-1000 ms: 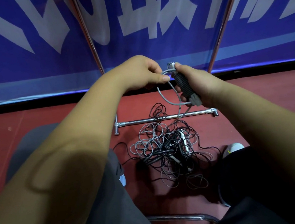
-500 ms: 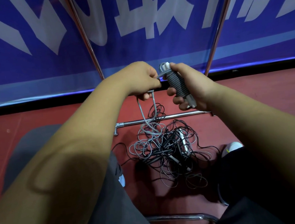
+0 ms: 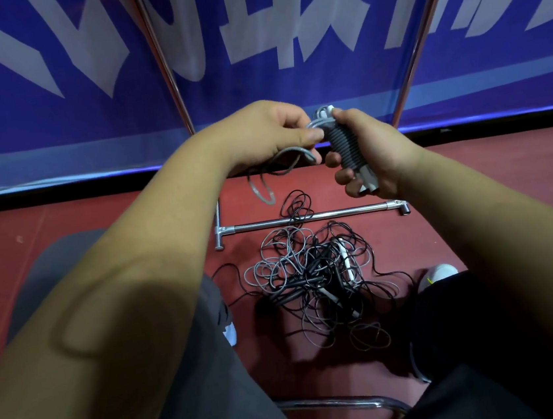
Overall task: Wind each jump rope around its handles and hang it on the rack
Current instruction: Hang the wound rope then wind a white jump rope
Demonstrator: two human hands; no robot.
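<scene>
Above the rack's foot bar (image 3: 310, 218), the right hand (image 3: 377, 154) grips the paired handles (image 3: 345, 148), the left hand (image 3: 270, 134) pinches the grey rope (image 3: 299, 150); I'd keep each turn taut and snug.

Only one head cam, looking forward and down at the rack's base bar (image 3: 310, 218) from its near side. Seems close, though wide-angle warp muddies that.

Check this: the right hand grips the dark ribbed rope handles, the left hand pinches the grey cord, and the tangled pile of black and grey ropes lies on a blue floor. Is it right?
One thing is wrong. In the head view the tangled pile lies on a red floor; only the banner behind is blue. The rest holds.
</scene>
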